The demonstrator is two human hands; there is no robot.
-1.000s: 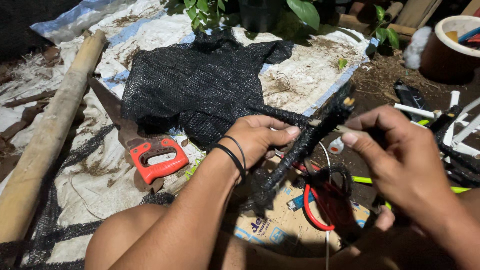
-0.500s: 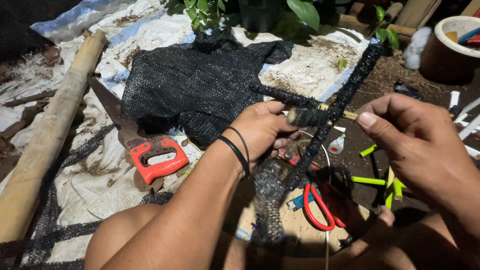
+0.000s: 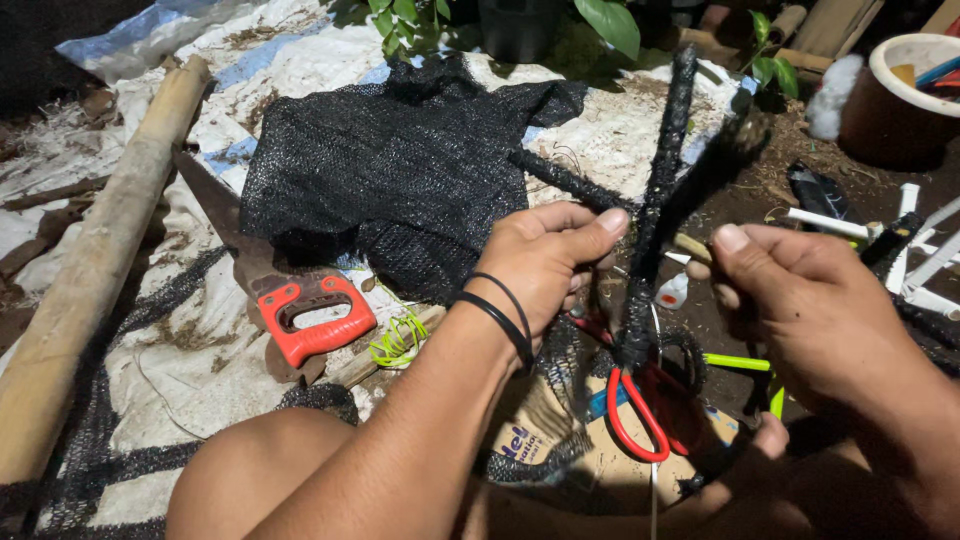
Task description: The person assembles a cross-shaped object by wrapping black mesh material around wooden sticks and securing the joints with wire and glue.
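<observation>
Saw (image 3: 300, 310) lies left of scissors (image 3: 640, 420), netting (image 3: 400, 180) behind

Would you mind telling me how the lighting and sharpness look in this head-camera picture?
Head view: harsh close light falls on the left hand, right hand and white tarp; corners drop into darkness; the mesh strip tips look slightly blurred; the saw is sharp.

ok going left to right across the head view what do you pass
bamboo pole → red-handled saw → left hand → twisted black net strip → right hand → white tubes
</observation>
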